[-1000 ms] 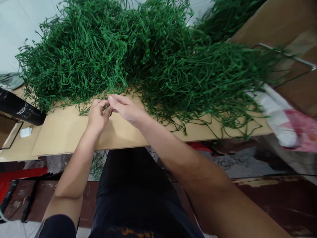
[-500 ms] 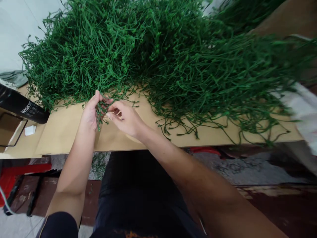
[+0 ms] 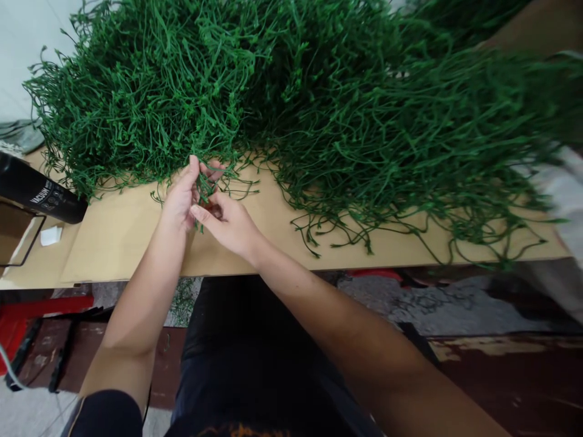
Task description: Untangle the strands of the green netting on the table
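Observation:
My left hand (image 3: 181,195) is cupped palm-up around a small bunch of thin green plant-like stems (image 3: 203,187), at the front of a big heap. My right hand (image 3: 233,226) reaches in from the right, its thumb and fingers bent together at the lower part of this bunch. Its fingertips are partly hidden, so what exactly lies between them is hard to see. Just behind both hands rises the tangled left heap of green stems (image 3: 168,97). A second heap (image 3: 410,145) spreads to the right, with loose ends trailing over the board.
A tan cardboard-like board (image 3: 118,237) covers the worktop, its front edge close to my lap. On the left lie a black bottle (image 3: 45,191) marked VACUUM and a small white piece (image 3: 51,235). Stem scraps (image 3: 184,300) are on the floor below. White cloth-like material (image 3: 569,182) hangs at the right.
Both hands have shifted slightly right and up with the small bunch. My right fingers have come in closer to the left palm. The view has moved a little.

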`<state>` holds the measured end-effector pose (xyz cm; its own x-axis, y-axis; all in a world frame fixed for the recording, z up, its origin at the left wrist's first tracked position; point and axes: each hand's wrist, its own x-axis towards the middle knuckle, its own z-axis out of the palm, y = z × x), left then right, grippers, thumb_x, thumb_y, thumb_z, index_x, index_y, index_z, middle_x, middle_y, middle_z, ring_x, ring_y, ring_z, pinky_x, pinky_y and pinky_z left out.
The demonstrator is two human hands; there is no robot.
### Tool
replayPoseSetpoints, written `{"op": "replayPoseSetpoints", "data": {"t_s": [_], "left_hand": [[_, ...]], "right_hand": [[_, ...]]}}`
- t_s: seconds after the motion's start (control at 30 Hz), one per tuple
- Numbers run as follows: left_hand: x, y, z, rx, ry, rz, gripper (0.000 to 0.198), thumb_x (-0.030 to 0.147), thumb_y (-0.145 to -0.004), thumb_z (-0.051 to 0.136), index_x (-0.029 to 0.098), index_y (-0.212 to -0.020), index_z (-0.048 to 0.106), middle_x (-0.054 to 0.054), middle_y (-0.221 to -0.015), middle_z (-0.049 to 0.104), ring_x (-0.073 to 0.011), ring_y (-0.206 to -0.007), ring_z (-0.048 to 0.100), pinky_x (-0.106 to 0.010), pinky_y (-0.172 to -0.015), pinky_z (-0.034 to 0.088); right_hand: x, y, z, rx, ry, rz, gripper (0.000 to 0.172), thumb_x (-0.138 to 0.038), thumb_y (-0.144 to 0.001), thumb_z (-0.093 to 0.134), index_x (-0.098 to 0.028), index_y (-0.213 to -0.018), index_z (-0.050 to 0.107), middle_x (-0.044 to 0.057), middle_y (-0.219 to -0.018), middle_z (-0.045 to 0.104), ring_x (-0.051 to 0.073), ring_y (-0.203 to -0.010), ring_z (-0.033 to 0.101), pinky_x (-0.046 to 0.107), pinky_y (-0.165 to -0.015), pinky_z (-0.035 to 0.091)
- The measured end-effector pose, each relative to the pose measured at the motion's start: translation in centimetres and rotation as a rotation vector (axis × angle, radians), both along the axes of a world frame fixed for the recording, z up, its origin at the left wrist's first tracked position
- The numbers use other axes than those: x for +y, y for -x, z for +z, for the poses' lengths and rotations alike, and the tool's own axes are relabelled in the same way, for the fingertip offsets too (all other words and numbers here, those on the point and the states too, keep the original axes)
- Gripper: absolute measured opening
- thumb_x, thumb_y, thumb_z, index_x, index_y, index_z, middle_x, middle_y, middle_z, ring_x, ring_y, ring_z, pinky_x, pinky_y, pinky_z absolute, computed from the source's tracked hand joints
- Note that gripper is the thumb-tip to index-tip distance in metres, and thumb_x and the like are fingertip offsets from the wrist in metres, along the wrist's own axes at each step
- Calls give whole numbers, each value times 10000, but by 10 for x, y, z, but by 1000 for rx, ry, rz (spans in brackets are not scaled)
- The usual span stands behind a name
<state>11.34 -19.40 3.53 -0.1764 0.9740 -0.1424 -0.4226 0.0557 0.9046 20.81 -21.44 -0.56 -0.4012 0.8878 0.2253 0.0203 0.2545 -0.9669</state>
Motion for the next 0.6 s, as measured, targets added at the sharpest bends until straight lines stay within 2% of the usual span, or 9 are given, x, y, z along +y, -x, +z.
{"op": "replayPoseSetpoints", "data": {"t_s": [0.17,0.23,0.43,0.6], "left_hand": [[4,-6,-5,7,-43,-28,217,275,-853,499,141,-686,530,-46,-884,694,-171,-1076,615,-295,-927,488],[7,-5,-8,8,-28,-14,223,265,-843,511,142,-657,513,-46,-856,695,-168,-1032,635,-284,-886,510],[14,1,-14,19,94,116,306,190,-886,409,140,-588,458,-8,-743,670,-89,-699,665,-200,-656,525],[12,-6,-17,3,134,178,331,130,-880,398,133,-550,435,18,-660,624,-59,-579,627,-179,-590,497]], "right_hand": [[7,-4,-5,40,59,-69,189,-303,-820,470,-195,-684,396,-50,-584,391,74,-530,346,233,-526,286],[5,-7,-5,28,39,-72,203,-272,-835,439,-196,-658,377,-49,-579,376,75,-535,342,232,-538,282],[-11,-16,1,-205,-56,-75,240,-257,-859,387,-194,-628,381,-27,-581,373,100,-573,363,244,-591,282],[-17,-19,2,-370,-191,-110,227,-250,-844,345,-203,-624,312,-5,-608,399,116,-590,364,249,-593,274]]}}
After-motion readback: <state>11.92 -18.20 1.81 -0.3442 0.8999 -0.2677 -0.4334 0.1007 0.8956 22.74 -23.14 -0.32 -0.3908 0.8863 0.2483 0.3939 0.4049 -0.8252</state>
